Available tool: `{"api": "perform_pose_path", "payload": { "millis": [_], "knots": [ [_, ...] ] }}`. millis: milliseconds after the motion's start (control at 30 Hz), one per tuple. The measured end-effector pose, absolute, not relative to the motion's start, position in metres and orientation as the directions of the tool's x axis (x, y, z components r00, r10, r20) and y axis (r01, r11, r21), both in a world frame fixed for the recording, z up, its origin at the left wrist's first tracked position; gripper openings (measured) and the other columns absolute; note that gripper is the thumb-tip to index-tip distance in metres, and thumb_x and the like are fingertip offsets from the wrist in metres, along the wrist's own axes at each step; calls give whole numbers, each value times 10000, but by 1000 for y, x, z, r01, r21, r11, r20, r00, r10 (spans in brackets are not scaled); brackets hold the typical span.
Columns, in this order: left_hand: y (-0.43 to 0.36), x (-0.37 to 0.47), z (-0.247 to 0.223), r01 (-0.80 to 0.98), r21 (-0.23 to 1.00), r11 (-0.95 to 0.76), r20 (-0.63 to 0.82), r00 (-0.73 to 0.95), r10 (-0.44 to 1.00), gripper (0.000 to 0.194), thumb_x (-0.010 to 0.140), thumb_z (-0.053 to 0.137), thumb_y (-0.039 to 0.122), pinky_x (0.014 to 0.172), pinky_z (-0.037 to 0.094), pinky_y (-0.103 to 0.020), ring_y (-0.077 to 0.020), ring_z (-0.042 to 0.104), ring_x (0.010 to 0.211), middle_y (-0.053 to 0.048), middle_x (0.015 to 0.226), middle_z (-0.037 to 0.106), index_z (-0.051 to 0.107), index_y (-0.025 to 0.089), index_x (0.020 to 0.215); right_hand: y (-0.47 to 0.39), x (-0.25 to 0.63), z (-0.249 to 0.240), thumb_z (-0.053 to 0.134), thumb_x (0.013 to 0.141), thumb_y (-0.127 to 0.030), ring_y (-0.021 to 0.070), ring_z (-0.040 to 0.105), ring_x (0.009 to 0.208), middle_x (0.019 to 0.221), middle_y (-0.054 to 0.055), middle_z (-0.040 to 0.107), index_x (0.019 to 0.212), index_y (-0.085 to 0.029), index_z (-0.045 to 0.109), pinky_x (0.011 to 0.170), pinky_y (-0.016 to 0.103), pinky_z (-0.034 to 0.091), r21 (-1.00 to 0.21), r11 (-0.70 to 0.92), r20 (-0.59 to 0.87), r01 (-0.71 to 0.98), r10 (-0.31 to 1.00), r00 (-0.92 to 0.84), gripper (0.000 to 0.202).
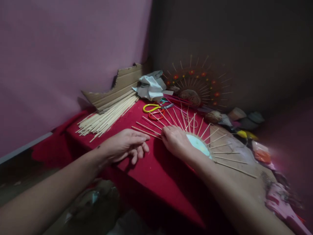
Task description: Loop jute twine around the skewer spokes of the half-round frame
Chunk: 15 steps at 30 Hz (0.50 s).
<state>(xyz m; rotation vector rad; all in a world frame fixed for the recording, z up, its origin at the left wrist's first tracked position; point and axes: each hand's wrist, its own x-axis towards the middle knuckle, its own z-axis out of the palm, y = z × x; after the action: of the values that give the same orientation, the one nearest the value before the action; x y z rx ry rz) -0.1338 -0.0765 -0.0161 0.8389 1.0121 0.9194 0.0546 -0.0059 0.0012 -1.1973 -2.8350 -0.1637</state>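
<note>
My right grip [174,138] is bent down over the left end of the pale disc [199,145], its fingers curled in close together at the roots of the sticks [226,152] there. The tips are tucked out of sight, so I cannot tell whether they pinch a stick or only press on one. My left grip [126,145] hangs half open just in front of the outer ends of the lowest sticks, thumb straight, fingers loosely bent and apart, with nothing to be seen in it.

The disc lies on the desk [144,169], partly behind my right wrist, its sticks spread out from the tan rim like rays. Those on the left lie over the red cloth [129,119]; those on the right reach over a brown board [254,189].

Just beyond the sticks lie yellow scissors [151,108], with a red handle [156,116] right beside them. Farther left is a bundle [107,117] of loose sticks, its far end against torn cardboard [124,81] and crumpled paper [150,86]. A flowered sunburst [192,76] stands at the back, and a pink glue gun [281,202] lies at the far right.
</note>
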Motion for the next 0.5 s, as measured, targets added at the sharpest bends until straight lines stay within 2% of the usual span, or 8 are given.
{"api": "perform_pose_path", "payload": {
  "millis": [100,333,400,500],
  "knots": [
    [-73,-125,-12,-343,831,437,-362,264,894,99,781,582,102,363,499,-211,-125,588,472,-136,723,681,647,35,813,-2,57,6,422,888,-172,209,558,812,871,85,660,895,-158,594,715,312,346,40,700,95,713,708,-700,173],
    [-52,-102,-1,-393,821,413,-406,106,908,193,852,499,73,306,416,-152,-75,533,397,-72,606,635,642,41,727,-3,63,13,454,857,-139,158,512,729,790,59,629,802,-159,576,663,273,350,-156,694,192,703,719,-668,135],
    [-48,-101,-1,-397,816,421,-430,71,900,207,850,489,55,297,398,-141,-63,516,380,-57,585,624,623,57,692,-3,67,14,468,834,-127,140,504,697,761,41,615,768,-166,557,650,265,365,-289,673,232,681,740,-632,117],
    [-47,-102,-2,-412,808,421,-425,87,901,186,837,508,54,289,388,-133,-61,512,371,-49,571,625,619,75,690,-2,83,29,496,823,-177,106,493,596,654,-14,566,745,-181,511,580,241,385,-628,570,277,529,800,-533,79]
  ]
}}
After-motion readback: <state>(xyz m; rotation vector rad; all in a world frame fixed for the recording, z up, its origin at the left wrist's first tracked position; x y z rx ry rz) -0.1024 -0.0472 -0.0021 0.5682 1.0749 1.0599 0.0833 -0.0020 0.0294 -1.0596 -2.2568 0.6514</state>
